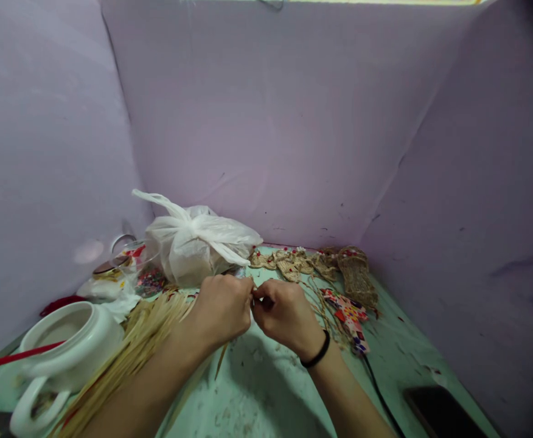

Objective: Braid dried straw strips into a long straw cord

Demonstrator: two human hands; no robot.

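Observation:
My left hand and my right hand meet at the middle of the view, above the pale green table. Both have their fingers curled and closed, fingertips touching or nearly so. What they pinch between them is too small and hidden to name. A thin tan strip hangs below my left hand. Under my left forearm lies a long bundle of straw-coloured fibres. A black band circles my right wrist.
Behind my left hand sits a tied white plastic bag. A white ceramic pot stands at left, near clear containers. Braided pieces, a patterned cloth-like item with a black cord, and a dark phone-like slab lie right.

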